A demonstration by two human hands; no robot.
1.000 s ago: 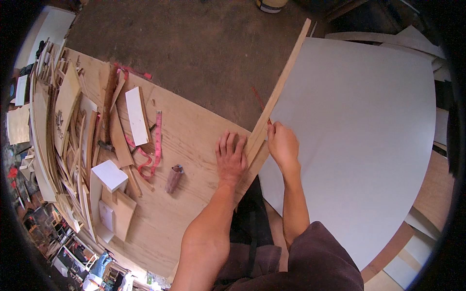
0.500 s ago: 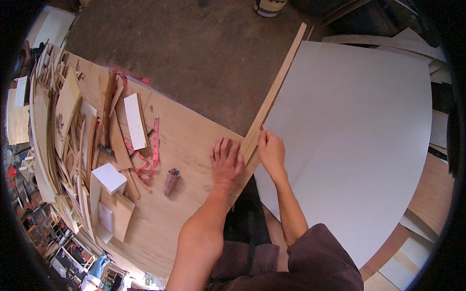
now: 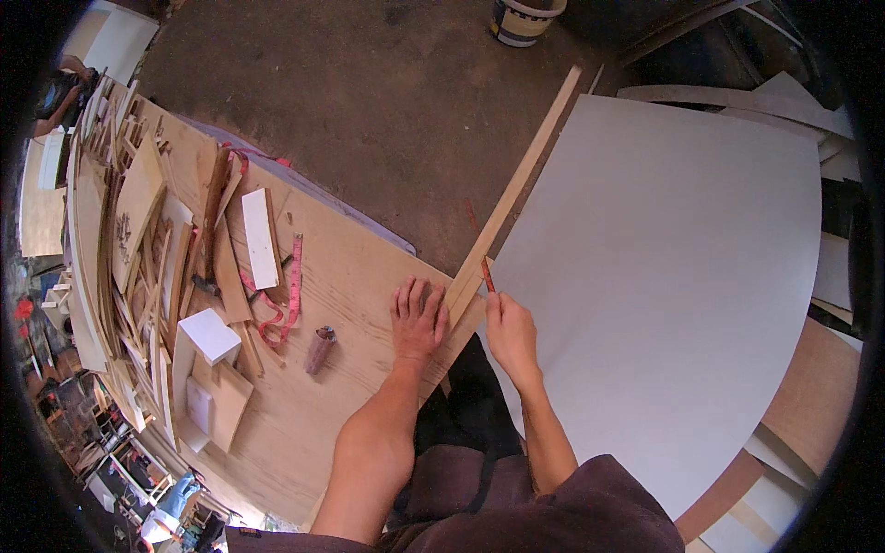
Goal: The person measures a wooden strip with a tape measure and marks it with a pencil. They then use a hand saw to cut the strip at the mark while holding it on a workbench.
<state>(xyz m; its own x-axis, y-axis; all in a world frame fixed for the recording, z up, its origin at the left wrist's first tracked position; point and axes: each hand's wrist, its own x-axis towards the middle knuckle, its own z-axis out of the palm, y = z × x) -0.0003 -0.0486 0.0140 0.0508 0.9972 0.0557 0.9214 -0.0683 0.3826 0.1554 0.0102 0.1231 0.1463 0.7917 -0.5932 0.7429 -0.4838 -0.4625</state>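
A long narrow wooden strip (image 3: 524,175) runs from the plywood worktop (image 3: 341,267) out past its far edge. My left hand (image 3: 418,323) presses flat at the strip's near end, fingers stretched over the plywood and thumb beside the strip. To its right, my right hand (image 3: 512,339) is closed around a thin red pencil-like stick (image 3: 488,275), whose upper end points at the strip's side. The large pale grey panel (image 3: 664,295) lies under and beyond my right hand.
Left on the worktop lie a hammer (image 3: 214,221), a pink measuring tape (image 3: 295,276), a white-faced board (image 3: 260,238), a brownish roll (image 3: 320,350) and a pile of wood offcuts (image 3: 138,221). A bucket (image 3: 524,23) stands on the floor (image 3: 369,111) at the far side.
My right hand has drawn back toward me along the strip, and more of the red stick shows above it. My left hand stays at the strip's near end. The view has shifted slightly.
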